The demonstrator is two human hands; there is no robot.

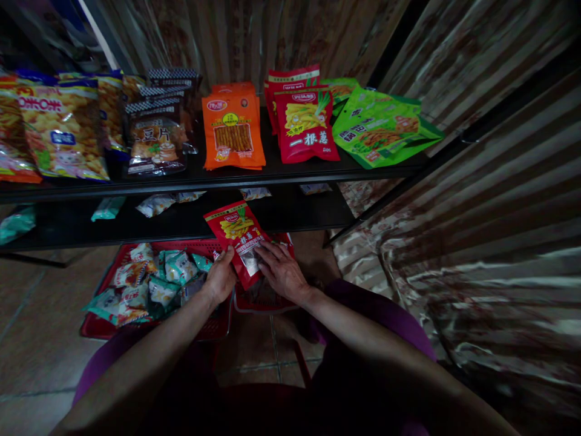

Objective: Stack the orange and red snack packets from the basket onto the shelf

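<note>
A red snack bag (239, 233) with a yellow picture and white lettering is tilted in front of the lower shelf. My left hand (221, 280) is closed on its left edge, thumb on the front. Across the bag's lower right side lie the fingers of my right hand (284, 274), stretched out flat against the packet; its thumb is hidden. Below the bag is a small red basket (267, 310) with another red packet (285, 241) partly showing at its back. To the left, a larger red basket (97, 327) holds several small teal and white packets (158, 281).
Along the black upper shelf (290, 174) stand yellow, brown, orange, red and green snack bags (233, 133). Small packets (157, 204) lie on the lower shelf (200, 233). A patterned curtain (490, 242) hangs at the right. Tiled floor (40, 327) shows below.
</note>
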